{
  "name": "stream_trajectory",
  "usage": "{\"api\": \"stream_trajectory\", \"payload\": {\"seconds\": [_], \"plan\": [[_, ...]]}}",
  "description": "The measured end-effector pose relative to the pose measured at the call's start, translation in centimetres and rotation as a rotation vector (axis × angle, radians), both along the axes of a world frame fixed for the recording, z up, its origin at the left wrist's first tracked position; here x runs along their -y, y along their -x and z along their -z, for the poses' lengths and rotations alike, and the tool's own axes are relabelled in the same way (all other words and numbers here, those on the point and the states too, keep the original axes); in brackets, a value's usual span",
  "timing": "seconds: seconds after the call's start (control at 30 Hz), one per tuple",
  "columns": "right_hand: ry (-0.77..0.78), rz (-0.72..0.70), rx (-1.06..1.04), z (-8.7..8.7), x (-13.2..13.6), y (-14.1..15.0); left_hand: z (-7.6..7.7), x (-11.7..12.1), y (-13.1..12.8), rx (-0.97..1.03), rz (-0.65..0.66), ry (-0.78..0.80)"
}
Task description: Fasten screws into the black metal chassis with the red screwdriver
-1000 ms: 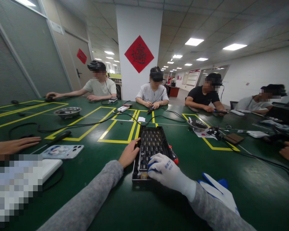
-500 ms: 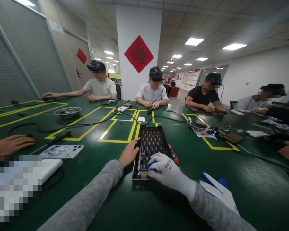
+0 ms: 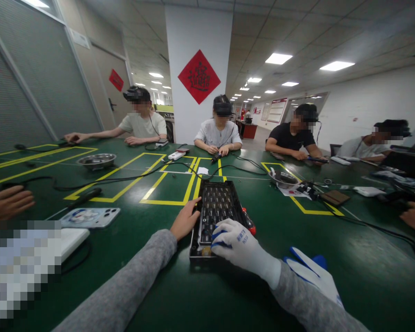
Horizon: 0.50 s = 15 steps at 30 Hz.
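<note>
A black screwdriver bit case lies lengthwise in front of me, with rows of metal bits in its tray. My left hand is bare and grips the left side of the case, thumb and forefinger at the rim. Over the near right part of the tray is my right hand, in a white glove with blue palm. Its fingers are curled down against the tray, and whatever is between them is hidden. A red and black handle, probably a screwdriver's, lies against the right side of the case.
Another white and blue glove lies by my right forearm. To the left are a phone, a black tool and a co-worker's hand. Metal bowls, cables and yellow tape cover parts of the green table. Several people sit opposite.
My two hands and the bit case stay almost still. At the left edge, the co-worker's hand has shifted left and lifted slightly.
</note>
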State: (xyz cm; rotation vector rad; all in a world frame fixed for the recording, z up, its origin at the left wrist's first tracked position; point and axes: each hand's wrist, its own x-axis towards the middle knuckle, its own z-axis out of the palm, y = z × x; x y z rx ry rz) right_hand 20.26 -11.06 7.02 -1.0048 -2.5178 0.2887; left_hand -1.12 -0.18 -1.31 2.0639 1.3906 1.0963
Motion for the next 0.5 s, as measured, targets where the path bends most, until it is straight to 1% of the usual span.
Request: {"api": "stream_trajectory", "payload": {"seconds": [0.33, 0.5], "plan": [[0.027, 0.002, -0.023, -0.03, 0.00, 0.00, -0.41, 0.37, -0.05, 0.014, 0.002, 0.024], [0.008, 0.024, -0.029, 0.06, 0.04, -0.03, -0.43, 0.36, -0.25, 0.081, -0.002, 0.012]]}}
